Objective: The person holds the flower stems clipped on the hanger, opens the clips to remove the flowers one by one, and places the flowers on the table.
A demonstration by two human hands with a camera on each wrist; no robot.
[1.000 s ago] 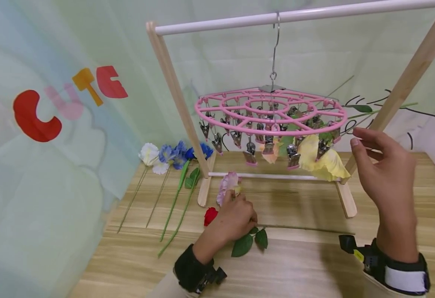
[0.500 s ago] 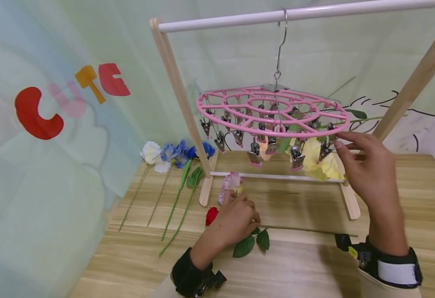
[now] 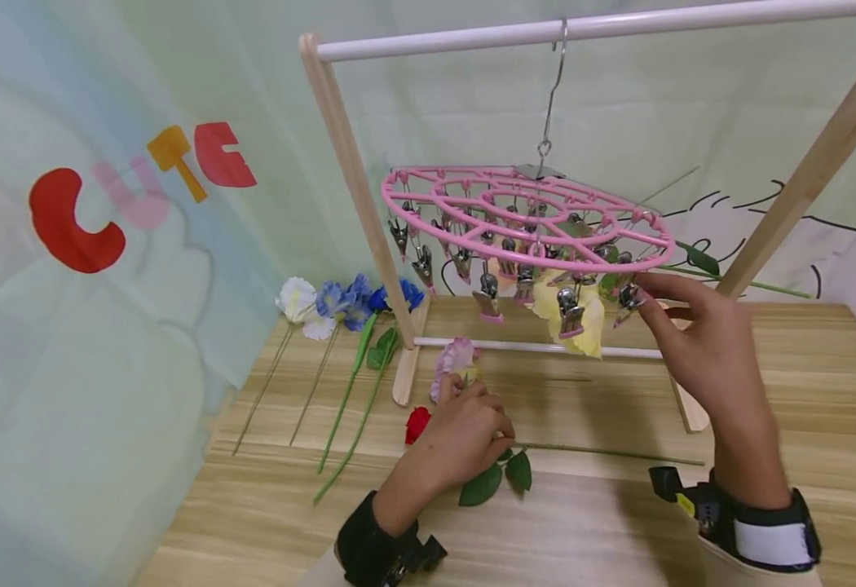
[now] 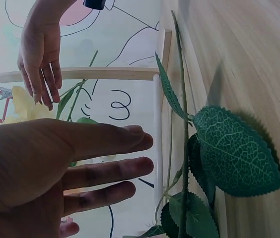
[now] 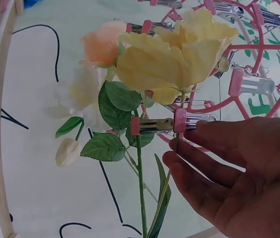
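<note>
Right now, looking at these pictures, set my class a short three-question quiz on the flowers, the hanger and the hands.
1. True or false: the pink clip hanger hangs level from the white rail.
2. What does the right hand touch?
A. a metal clip on the hanger's rim
B. the blue flowers
C. the wooden stand leg
3. Fill in: the left hand rests on the table over the stem of the ____ rose.

Key
1. False: it tilts, lower on the side by the right hand.
2. A: the fingertips meet the clip beside the yellow flower.
3. red
</note>
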